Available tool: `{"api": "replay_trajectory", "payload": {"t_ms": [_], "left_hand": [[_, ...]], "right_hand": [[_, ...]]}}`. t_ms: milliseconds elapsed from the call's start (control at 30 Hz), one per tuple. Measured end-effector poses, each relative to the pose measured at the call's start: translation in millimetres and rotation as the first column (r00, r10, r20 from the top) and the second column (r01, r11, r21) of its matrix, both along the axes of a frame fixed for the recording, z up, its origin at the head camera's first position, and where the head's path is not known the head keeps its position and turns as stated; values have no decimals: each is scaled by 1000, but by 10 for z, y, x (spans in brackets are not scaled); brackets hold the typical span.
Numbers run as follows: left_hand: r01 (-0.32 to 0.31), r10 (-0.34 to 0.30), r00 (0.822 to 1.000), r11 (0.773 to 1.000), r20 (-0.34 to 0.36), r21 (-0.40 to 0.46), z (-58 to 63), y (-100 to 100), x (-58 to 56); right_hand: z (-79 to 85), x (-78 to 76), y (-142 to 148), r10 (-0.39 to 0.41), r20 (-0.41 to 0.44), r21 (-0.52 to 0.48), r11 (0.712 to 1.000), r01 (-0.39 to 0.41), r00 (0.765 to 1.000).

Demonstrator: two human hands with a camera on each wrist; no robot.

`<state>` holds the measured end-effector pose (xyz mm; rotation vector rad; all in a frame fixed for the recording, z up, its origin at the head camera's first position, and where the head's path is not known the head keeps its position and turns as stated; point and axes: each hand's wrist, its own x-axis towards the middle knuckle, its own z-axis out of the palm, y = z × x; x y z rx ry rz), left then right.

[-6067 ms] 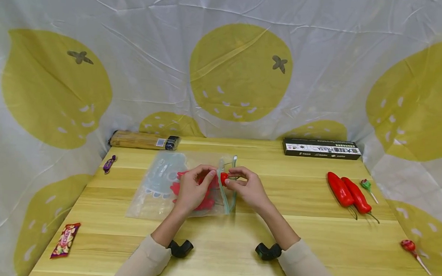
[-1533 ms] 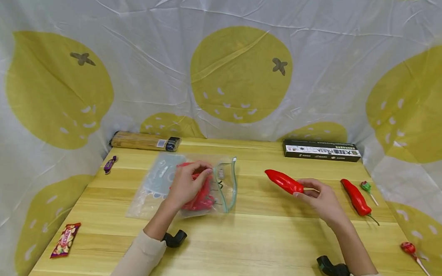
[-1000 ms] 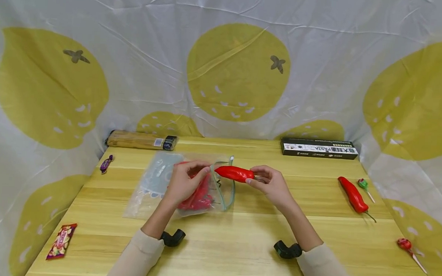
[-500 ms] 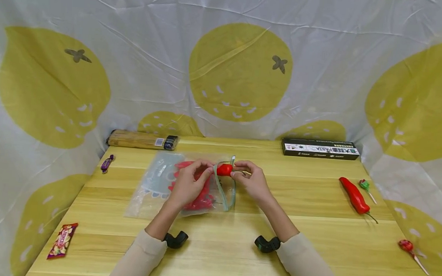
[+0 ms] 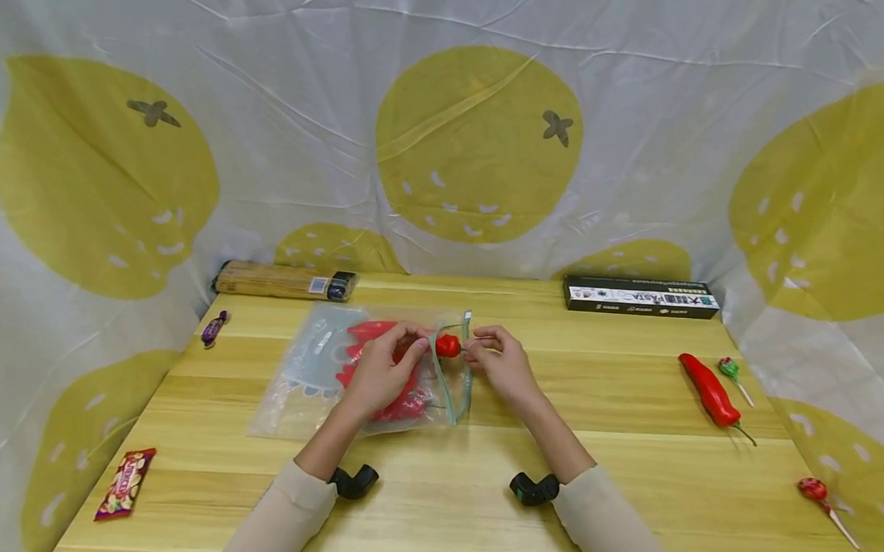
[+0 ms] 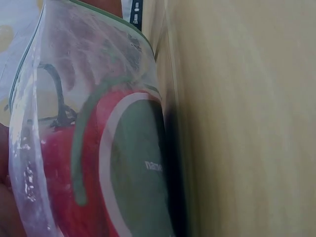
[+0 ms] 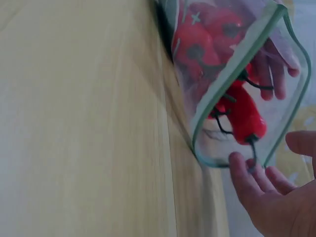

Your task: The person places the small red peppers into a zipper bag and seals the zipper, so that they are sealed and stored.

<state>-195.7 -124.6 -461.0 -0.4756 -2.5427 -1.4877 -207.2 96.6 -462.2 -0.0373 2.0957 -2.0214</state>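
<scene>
In the head view, my left hand [image 5: 384,373] pinches the mouth edge of a clear zip bag [image 5: 285,414] with a green-edged opening. Several red peppers lie inside it. One red pepper [image 7: 244,116] sits at the mouth, mostly in the bag, its green stem pointing out. My right hand [image 5: 502,367] is at that stem; in the right wrist view its fingertips [image 7: 237,163] touch the stem while the thumb stands apart. The bag film hides part of the left hand's fingers. The left wrist view shows peppers through the printed film.
Another red pepper [image 5: 709,390] lies on the right, beside a green lollipop [image 5: 730,369] and a red lollipop [image 5: 815,491]. A pasta box [image 5: 641,297] and a noodle pack [image 5: 284,281] stand at the back. A purple candy [image 5: 215,329] and a snack packet [image 5: 126,483] lie left.
My right hand took a second pepper from the right, carried it to the bag and slid it in tip first. Its fingers have since loosened at the stem. The left hand stays on the bag.
</scene>
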Motion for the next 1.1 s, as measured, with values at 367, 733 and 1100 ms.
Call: {"api": "replay_trajectory", "payload": {"t_ms": [367,733,1100], "left_hand": [[18,-18,1000,1000,11,23,-9,5,-7],[21,-21,1000,1000,-4,14,-1,9,9],[24,-22,999,998,-26,63,-12,26,11]], "right_hand": [[-106,117,290,2,49,57,998,-5,999],[-149,172,137,164,84,-287,948,-134,983],[-166,186,-148,222,-119,-324,913,-249,968]]}}
